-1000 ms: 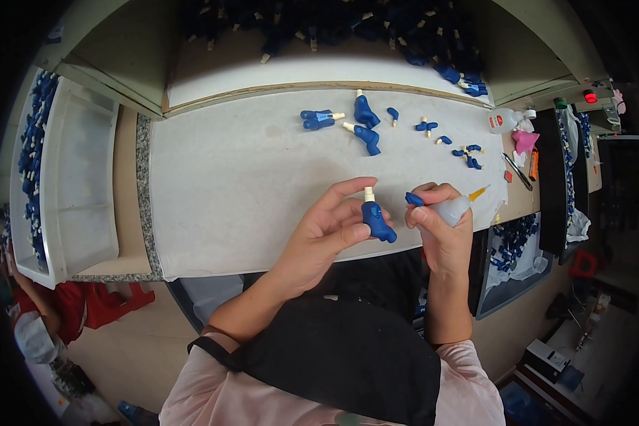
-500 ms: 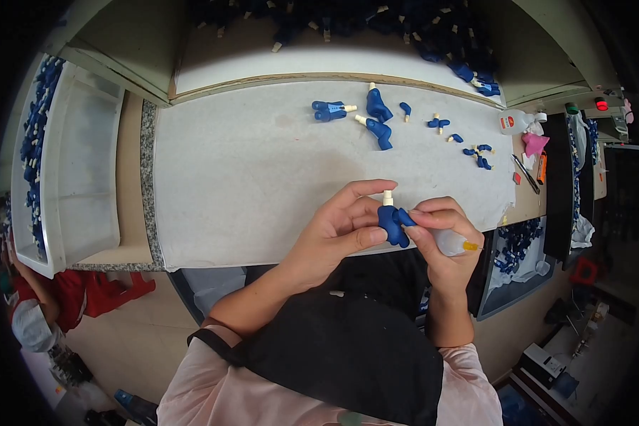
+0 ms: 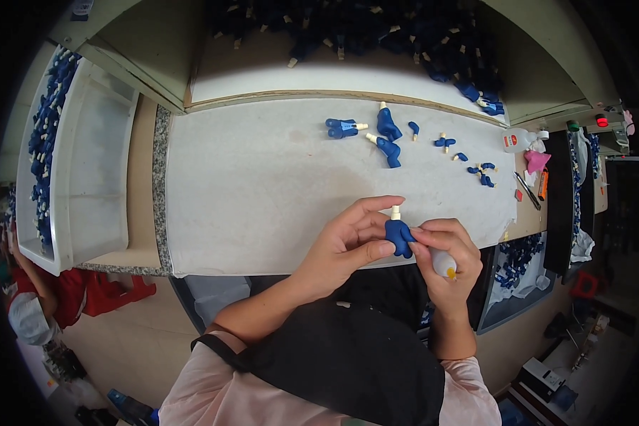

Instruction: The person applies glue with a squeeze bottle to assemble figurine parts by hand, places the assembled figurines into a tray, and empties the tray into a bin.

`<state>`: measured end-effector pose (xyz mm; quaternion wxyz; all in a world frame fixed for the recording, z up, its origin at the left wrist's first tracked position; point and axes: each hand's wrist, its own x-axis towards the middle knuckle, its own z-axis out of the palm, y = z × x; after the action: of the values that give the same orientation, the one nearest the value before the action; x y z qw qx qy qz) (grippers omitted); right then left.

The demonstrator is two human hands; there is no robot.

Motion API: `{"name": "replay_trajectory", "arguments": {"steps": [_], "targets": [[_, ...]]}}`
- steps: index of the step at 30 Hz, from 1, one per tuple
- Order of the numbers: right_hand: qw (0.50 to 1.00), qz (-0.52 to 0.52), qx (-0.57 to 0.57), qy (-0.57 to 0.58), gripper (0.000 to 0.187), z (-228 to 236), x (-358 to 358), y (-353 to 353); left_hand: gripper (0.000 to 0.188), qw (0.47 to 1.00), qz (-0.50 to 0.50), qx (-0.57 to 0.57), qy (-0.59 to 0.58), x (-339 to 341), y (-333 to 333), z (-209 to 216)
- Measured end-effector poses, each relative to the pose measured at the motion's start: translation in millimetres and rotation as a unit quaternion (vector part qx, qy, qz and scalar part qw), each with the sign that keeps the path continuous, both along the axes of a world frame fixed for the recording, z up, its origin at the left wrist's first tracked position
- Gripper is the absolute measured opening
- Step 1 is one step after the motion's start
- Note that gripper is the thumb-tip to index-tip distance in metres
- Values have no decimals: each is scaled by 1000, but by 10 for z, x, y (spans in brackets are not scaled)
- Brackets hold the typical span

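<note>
My left hand (image 3: 348, 245) is closed around a blue moulded doll body (image 3: 397, 240) with a cream peg on top, held upright over the worktable's near edge. Thumb and fingers of my right hand (image 3: 456, 245) press a small blue arm-like piece (image 3: 407, 233) against the body's right side; the fingers partly hide it. Tucked in that same hand is a whitish squeeze bottle (image 3: 442, 263) with a yellow tip. Farther off on the white table lie blue doll bodies (image 3: 388, 150) with cream pegs and several small blue pieces (image 3: 444, 142), some with cream ends.
A shelf at the back holds a heap of blue parts (image 3: 341, 42). White bins (image 3: 92, 163) with more stand left. On the right are a clear bottle (image 3: 516, 140), a pink star-shaped thing (image 3: 536, 160), a pen (image 3: 532, 192) and a grey tray (image 3: 515, 305). Another person (image 3: 42, 298) is far left.
The small blue piece, slightly apart from the body's side before, now sits closer against it. The squeeze bottle's yellow tip has swung downward and toward me. The whole view has shifted slightly.
</note>
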<state>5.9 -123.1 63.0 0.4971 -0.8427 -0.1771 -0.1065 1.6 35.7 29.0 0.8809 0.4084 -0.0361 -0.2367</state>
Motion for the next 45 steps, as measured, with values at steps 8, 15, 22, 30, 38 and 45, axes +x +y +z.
{"name": "replay_trajectory", "arguments": {"steps": [8, 15, 22, 30, 38, 45], "targets": [[996, 26, -62, -56, 23, 57, 41, -32, 50, 999, 8, 42, -32, -28, -11, -8], [991, 80, -80, -69, 22, 40, 94, -91, 50, 997, -6, 61, -56, -40, -4, -27], [987, 90, -78, -111, 22, -3, 77, -81, 50, 989, 36, 104, -102, -89, -45, -10], [968, 115, -135, -178, 20, 16, 46, -45, 46, 990, 40, 71, -114, -110, -34, -17], [959, 54, -140, -239, 23, -79, -92, 59, 35, 995, 67, 9, -75, -109, -46, -65], [972, 21, -104, -207, 28, -147, -198, 111, 35, 978, 14, -196, 74, -110, -28, -57]]}}
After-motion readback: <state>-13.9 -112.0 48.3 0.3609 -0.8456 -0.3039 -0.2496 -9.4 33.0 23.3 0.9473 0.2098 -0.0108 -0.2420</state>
